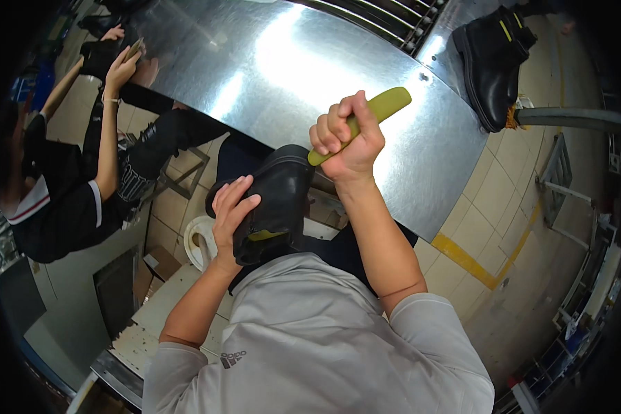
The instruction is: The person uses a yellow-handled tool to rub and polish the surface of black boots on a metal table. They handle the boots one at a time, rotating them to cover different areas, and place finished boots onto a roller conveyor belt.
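A black ankle boot lies across my lap, its toe toward the metal table and its opening, with a yellowish lining, toward me. My left hand grips it from the left side, fingers spread over the upper. In my right hand is a flat olive-yellow bar with rounded ends, fingers wrapped round its middle. The bar's lower end is close to the boot's toe edge; whether they touch I cannot tell. Its exact kind is not clear.
The shiny metal table spans the front, with a roller section at its far side. Another black boot stands at the right by a grey curved bar. At left, a co-worker handles dark footwear. A white round container is beside my left arm.
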Tool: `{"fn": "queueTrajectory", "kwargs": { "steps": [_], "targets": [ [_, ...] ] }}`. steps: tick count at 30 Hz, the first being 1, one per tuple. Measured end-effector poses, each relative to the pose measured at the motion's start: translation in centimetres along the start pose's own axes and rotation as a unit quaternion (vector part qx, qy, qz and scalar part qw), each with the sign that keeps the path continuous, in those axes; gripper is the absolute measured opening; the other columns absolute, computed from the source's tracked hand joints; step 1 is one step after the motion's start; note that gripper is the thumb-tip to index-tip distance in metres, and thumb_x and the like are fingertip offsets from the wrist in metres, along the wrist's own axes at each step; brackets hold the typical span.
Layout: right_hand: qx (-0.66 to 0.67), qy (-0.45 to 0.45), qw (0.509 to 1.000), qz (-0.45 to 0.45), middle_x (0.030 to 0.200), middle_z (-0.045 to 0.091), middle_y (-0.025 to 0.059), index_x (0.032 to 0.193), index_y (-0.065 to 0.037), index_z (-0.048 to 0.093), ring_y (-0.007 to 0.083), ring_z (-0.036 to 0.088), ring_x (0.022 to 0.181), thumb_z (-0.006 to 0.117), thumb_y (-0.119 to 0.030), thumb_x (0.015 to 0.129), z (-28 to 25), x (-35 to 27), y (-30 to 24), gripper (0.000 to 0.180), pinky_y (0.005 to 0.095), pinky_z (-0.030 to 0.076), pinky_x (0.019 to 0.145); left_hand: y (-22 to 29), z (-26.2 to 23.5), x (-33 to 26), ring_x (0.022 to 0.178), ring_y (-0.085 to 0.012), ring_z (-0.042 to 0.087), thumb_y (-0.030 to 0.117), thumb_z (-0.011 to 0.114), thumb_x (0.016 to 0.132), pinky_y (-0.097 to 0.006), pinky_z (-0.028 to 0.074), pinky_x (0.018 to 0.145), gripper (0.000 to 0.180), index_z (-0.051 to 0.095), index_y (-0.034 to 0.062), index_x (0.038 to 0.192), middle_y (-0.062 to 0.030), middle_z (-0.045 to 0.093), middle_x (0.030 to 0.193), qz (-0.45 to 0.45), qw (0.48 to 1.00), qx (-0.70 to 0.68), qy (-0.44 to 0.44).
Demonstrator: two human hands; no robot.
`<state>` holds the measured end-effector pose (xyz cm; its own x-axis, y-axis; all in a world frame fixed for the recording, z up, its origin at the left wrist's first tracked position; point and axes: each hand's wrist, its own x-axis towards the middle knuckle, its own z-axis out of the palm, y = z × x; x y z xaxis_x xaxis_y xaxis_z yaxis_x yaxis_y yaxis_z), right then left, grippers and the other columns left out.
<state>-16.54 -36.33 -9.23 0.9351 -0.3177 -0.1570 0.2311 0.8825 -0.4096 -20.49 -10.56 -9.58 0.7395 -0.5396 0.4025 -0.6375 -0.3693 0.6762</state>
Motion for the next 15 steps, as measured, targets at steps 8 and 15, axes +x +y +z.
{"fn": "queueTrajectory", "kwargs": {
  "steps": [8, 15],
  "targets": [
    [-0.042, -0.050, 0.997, -0.033, 0.054, 0.036, -0.0028, 0.080, -0.011, 0.051, 0.0108, 0.033, 0.042, 0.059, -0.035, 0.104, 0.6, -1.2, 1.8, 0.035, 0.0287, 0.030, 0.042, -0.9, -1.1, 0.1, 0.129, -0.0387, 0.059, 0.025, 0.077, 0.085, -0.051, 0.035, 0.114, 0.045, 0.065, 0.0070, 0.125, -0.0213, 0.062, 0.140, -0.006, 1.000, -0.021, -0.017],
    [-0.190, -0.017, 0.981, 0.023, 0.057, 0.042, -0.0016, 0.092, -0.009, 0.056, 0.0104, 0.042, 0.045, 0.070, -0.035, 0.095, 2.3, 0.7, 2.5, 0.030, 0.0267, 0.033, 0.043, -1.3, -1.8, 2.9, 0.121, -0.0360, 0.066, -0.001, 0.087, 0.065, -0.041, 0.049, 0.105, 0.061, 0.067, 0.0062, 0.122, -0.0206, 0.068, 0.131, -0.080, 0.991, -0.106, -0.013]
  ]
}}
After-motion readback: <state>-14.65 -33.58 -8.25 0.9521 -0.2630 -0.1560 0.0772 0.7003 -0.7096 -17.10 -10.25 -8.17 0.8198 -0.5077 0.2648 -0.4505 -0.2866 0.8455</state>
